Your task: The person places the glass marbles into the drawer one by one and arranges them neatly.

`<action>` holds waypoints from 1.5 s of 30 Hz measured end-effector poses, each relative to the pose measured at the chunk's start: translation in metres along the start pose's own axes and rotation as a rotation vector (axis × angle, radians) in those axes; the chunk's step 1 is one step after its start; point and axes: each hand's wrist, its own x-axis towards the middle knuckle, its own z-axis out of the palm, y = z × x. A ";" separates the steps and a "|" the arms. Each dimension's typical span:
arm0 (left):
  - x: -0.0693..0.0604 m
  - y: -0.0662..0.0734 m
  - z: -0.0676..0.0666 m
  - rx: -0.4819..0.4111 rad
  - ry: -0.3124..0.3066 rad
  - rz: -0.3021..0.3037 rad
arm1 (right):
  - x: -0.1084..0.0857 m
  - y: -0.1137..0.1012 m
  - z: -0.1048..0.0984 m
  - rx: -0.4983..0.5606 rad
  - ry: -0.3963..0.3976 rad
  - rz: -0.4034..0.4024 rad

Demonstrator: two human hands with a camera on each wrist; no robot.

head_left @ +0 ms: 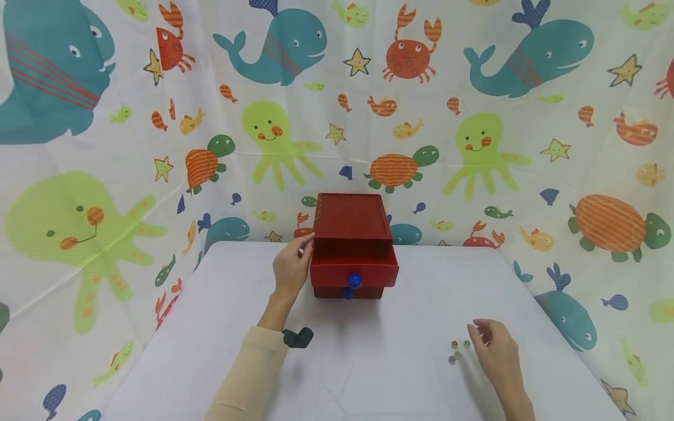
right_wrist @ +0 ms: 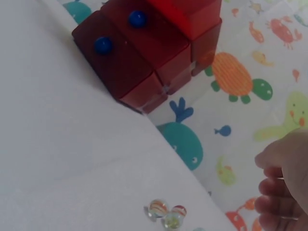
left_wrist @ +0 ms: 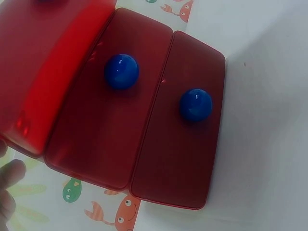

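Note:
A red chest of drawers (head_left: pixel 350 216) with blue knobs stands at the back middle of the white table. Its top drawer (head_left: pixel 329 276) is pulled out toward me; the lower drawers (left_wrist: pixel 175 144) are closed in the left wrist view. My left hand (head_left: pixel 292 268) is at the chest's left side, fingertips against or very close to it. Several glass marbles (head_left: pixel 454 345) lie on the table at the right. Just right of them hovers my right hand (head_left: pixel 495 354), its fingers loosely bent, with nothing visible in it. The right wrist view shows marbles (right_wrist: pixel 158 208) beyond its fingers (right_wrist: pixel 272 204).
A white cloth printed with sea animals (head_left: pixel 405 117) hangs behind and beside the table (head_left: pixel 411 374). The table's back edge runs just behind the chest. A black device (head_left: pixel 298 337) is strapped to my left wrist.

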 end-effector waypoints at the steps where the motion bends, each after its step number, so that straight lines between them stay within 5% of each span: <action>1: 0.000 0.000 0.000 -0.001 -0.001 0.000 | -0.001 0.001 0.001 -0.006 -0.007 0.005; 15: -0.001 0.000 0.001 -0.003 0.006 -0.004 | -0.002 0.020 0.002 -0.053 -0.271 0.082; 45: -0.002 -0.001 0.001 -0.002 -0.006 -0.006 | 0.000 0.032 0.017 -0.056 -0.456 0.237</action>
